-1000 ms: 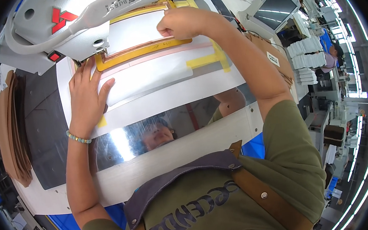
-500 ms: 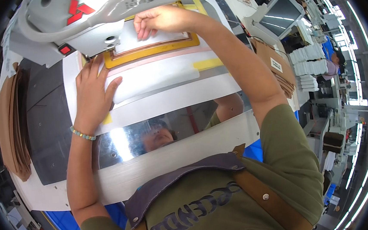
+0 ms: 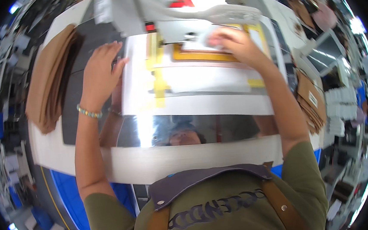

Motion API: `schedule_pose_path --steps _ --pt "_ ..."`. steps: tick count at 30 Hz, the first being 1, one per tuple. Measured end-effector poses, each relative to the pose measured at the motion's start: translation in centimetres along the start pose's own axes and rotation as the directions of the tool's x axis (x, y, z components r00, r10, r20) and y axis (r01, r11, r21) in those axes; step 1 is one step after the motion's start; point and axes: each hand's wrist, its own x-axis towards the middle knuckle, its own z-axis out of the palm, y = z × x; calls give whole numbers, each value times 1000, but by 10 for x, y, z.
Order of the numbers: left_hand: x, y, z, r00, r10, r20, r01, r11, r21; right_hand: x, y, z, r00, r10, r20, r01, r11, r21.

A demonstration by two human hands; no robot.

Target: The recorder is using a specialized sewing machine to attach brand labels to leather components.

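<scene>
My left hand (image 3: pixel 103 74) is stretched out above the dark metal plate (image 3: pixel 73 97), left of a white template sheet (image 3: pixel 200 104). Its fingers are extended and nothing is in them. My right hand (image 3: pixel 233 42) is by the yellow-edged frame (image 3: pixel 207 57) on that sheet, close to the head of a light-grey sewing machine (image 3: pixel 173 27). Its fingers are bent and smeared by motion, so whether they hold anything cannot be made out. Yellow tape strips (image 3: pixel 159 84) run along the template's left part.
Folded brown covers (image 3: pixel 51 78) stand at the table's left. Brown cardboard pieces (image 3: pixel 310 100) lie at the right, below a tilted screen (image 3: pixel 329 47). A shiny metal strip (image 3: pixel 237 128) crosses the near side. Blue bins (image 3: pixel 71 197) are under the table edge.
My left hand has left the template and moved left over the dark plate. My right hand stays by the frame, now blurred. The whole view has turned and shifted.
</scene>
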Motion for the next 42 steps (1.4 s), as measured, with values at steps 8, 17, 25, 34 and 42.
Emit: schedule_pose_path --steps 8,17,25,34,42 --pt "-28 -172 -59 946 -291 -145 325 834 446 -60 43 -23 917 144 -371 -77 979 191" --pt "-39 -232 -41 933 -343 -112 338 723 603 -56 46 -22 923 35 -383 52 975 215" --pt "-41 -288 -73 511 -830 223 620 176 -764 -57 46 -25 920 54 -389 33 977 213" --pt "-35 -264 -44 610 -785 -112 716 606 -346 -62 52 -26 924 77 -374 -19 988 156" --pt "-32 -243 -50 788 -594 -162 614 777 140 -56 44 -17 934 17 -357 -2 999 43"
